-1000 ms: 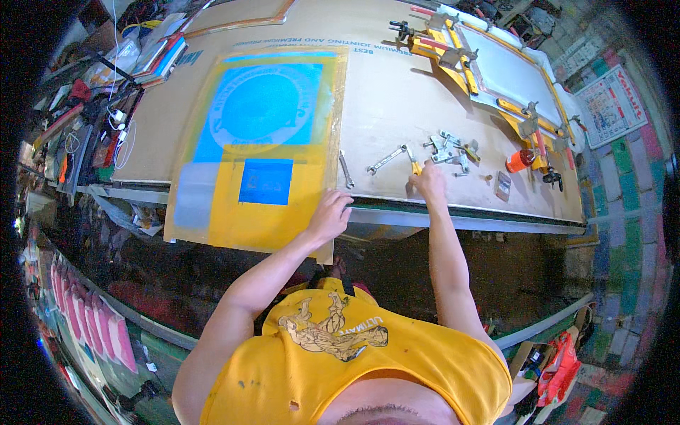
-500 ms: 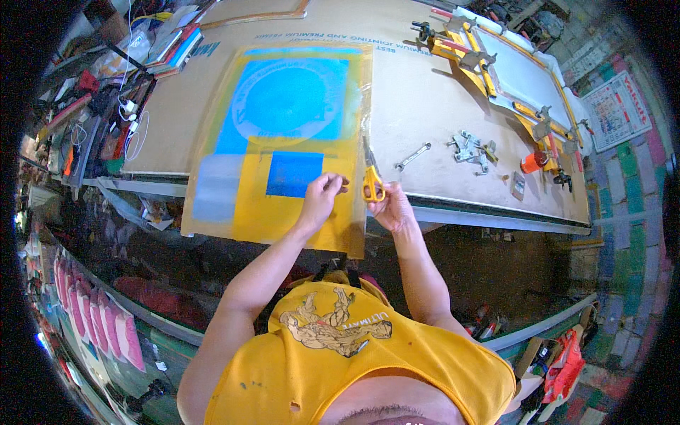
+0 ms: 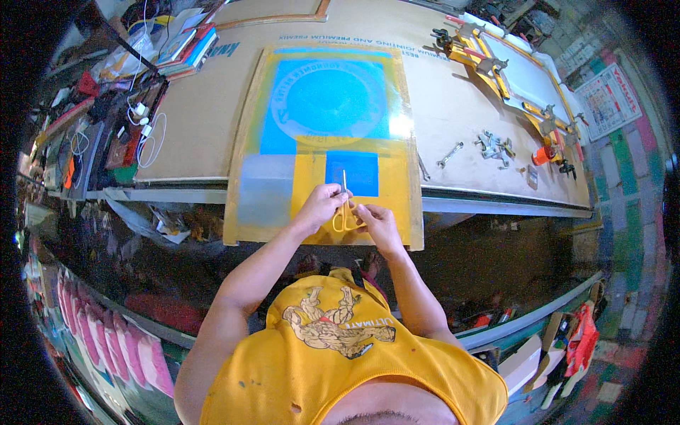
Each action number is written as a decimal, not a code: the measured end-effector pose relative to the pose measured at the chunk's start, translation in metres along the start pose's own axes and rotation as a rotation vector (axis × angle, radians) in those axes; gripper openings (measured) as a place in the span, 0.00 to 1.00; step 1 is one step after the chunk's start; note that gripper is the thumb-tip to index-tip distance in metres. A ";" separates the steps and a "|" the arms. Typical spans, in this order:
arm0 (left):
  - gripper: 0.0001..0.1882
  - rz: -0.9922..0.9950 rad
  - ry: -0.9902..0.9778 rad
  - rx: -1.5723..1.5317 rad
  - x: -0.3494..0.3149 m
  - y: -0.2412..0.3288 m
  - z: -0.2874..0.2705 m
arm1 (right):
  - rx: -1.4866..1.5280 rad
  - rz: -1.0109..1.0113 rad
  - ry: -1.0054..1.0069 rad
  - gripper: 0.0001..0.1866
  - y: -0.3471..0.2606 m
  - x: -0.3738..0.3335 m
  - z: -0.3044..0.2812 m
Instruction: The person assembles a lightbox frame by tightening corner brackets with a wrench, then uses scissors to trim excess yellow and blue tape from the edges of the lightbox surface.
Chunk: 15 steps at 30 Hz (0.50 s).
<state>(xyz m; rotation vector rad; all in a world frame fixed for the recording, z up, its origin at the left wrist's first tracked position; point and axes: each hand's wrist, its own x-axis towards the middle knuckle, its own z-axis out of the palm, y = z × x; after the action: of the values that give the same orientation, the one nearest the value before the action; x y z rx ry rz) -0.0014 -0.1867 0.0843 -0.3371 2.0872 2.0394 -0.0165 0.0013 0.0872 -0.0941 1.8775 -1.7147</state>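
Note:
A pair of yellow-handled scissors (image 3: 340,222) points away from me, just above a yellow and blue printing screen (image 3: 306,185). My left hand (image 3: 320,207) is closed, its thumb and fingers pinching at the scissors around the pivot; whether a small scrap is also in that pinch is hidden. On the other side, my right hand (image 3: 380,225) grips the right handle loop with curled fingers. The screen has a pale round emblem on bright blue and a darker blue square (image 3: 363,174) beside the blades. Its near end overhangs the table edge.
On the table (image 3: 202,127) right of the screen lie a wrench (image 3: 450,154) and loose metal clamp parts (image 3: 494,147). An orange-red container (image 3: 542,156) stands near a clamped yellow frame (image 3: 506,78). Books (image 3: 188,53) and white cables (image 3: 146,131) crowd the left.
The scissors and my right hand have moved left, over the screen, and my left hand now meets the scissors. The screen sits farther right and covers part of the table tools.

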 end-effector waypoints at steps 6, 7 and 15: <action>0.07 -0.135 -0.236 -0.225 -0.024 -0.007 -0.030 | 0.617 0.208 -0.198 0.15 0.026 -0.027 0.033; 0.07 -0.238 -0.287 -0.311 -0.029 -0.008 -0.032 | 0.627 0.204 -0.202 0.15 0.033 -0.033 0.040; 0.08 -0.088 -0.314 -0.146 -0.047 -0.056 -0.024 | 0.645 0.092 -0.096 0.23 0.058 -0.060 0.085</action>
<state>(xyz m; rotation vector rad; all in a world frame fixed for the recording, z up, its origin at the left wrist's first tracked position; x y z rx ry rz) 0.0604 -0.2105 0.0452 -0.1176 1.7161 2.0449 0.0908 -0.0390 0.0555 0.1586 1.1676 -2.1164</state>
